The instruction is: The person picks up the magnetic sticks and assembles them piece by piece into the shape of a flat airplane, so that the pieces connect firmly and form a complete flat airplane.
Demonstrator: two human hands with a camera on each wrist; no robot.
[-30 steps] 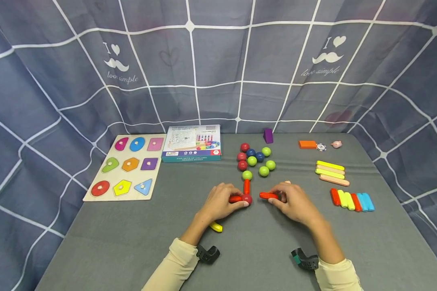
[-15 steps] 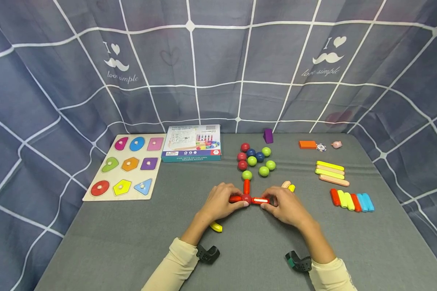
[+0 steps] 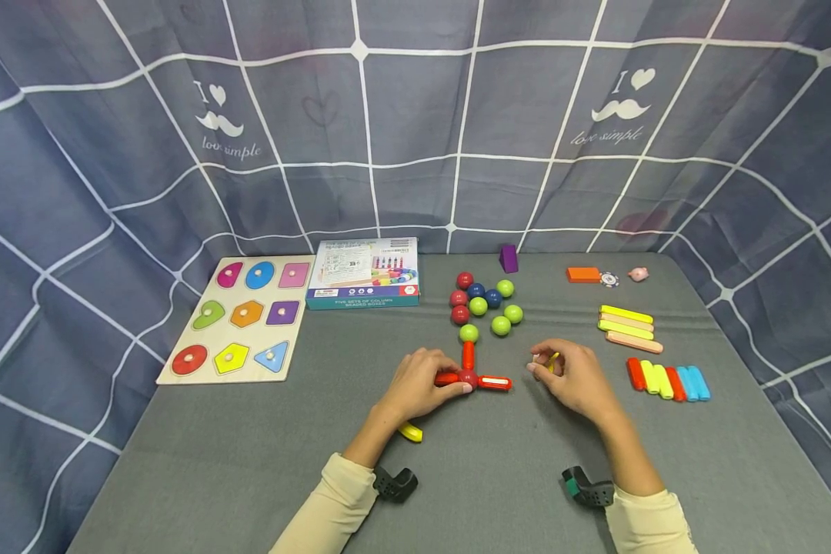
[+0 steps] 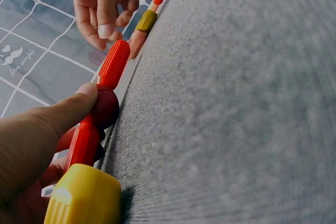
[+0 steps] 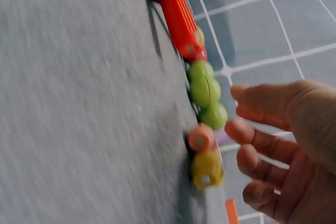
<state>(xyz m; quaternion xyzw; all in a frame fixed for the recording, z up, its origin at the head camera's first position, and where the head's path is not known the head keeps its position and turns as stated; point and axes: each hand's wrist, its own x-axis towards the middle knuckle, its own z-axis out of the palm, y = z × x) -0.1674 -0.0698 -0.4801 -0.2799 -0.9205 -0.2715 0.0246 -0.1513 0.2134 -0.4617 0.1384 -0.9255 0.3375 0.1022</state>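
Left hand grips 1 red rod (thumb against red ball); right hand hovers empty, loosely curled.

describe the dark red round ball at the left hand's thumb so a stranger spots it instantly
On the grey cloth-covered table, find the person's left hand near the middle. At its thumb tip is the dark red round ball. Unlike the three red balls clustered farther back, it has three bright red rods around it, pointing left, right and back.
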